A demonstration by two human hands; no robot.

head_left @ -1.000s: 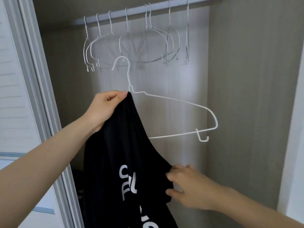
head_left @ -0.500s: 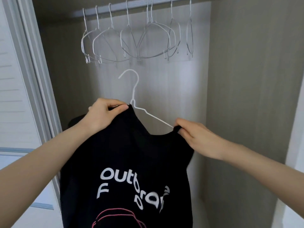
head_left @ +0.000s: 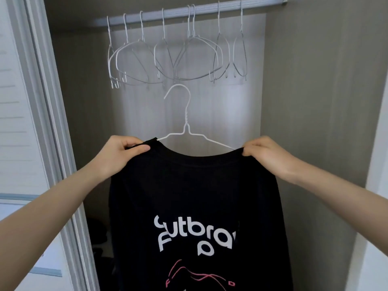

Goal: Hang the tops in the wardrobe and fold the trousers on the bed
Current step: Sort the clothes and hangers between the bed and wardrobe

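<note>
A black top (head_left: 195, 190) with white lettering and a pink drawing hangs on a white wire hanger (head_left: 186, 122), spread flat in front of the open wardrobe. My left hand (head_left: 121, 153) pinches its left shoulder beside the collar. My right hand (head_left: 266, 153) pinches its right shoulder. The hanger's hook sticks up from the collar, below the wardrobe rail (head_left: 189, 12) and not touching it. The hanger's lower part is hidden inside the top.
Several empty white wire hangers (head_left: 178, 57) hang along the rail. A sliding door frame (head_left: 52, 122) stands at the left and the wardrobe's side wall (head_left: 315, 101) at the right. Dark items (head_left: 98, 238) lie low inside the wardrobe.
My right hand came up from the top's lower edge to its right shoulder and pulled it over the hanger's arm. The top now hangs level and spread wide.
</note>
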